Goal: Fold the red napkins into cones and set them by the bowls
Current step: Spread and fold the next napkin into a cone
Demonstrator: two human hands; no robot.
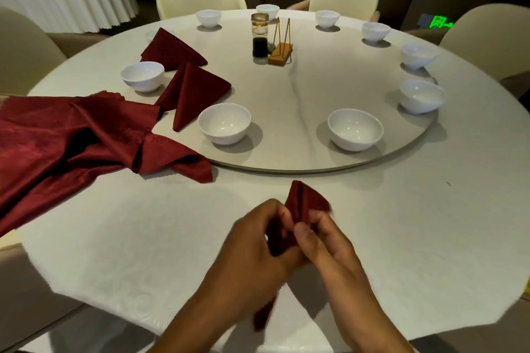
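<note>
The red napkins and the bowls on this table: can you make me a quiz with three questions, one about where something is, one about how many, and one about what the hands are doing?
1. Where is the pile of unfolded napkins?
A. left edge of the table
B. on a chair
C. inside a bowl

2. How many folded cones stand on the turntable?
A. none
B. two
C. five

3. What are the left hand and right hand doing?
A. resting flat
B. lifting a bowl
C. both gripping one red napkin

Answers: 1 A, the pile drapes over the left edge. 2 B, two cones stand near the left bowls. 3 C, fingers curl round the napkin.
</note>
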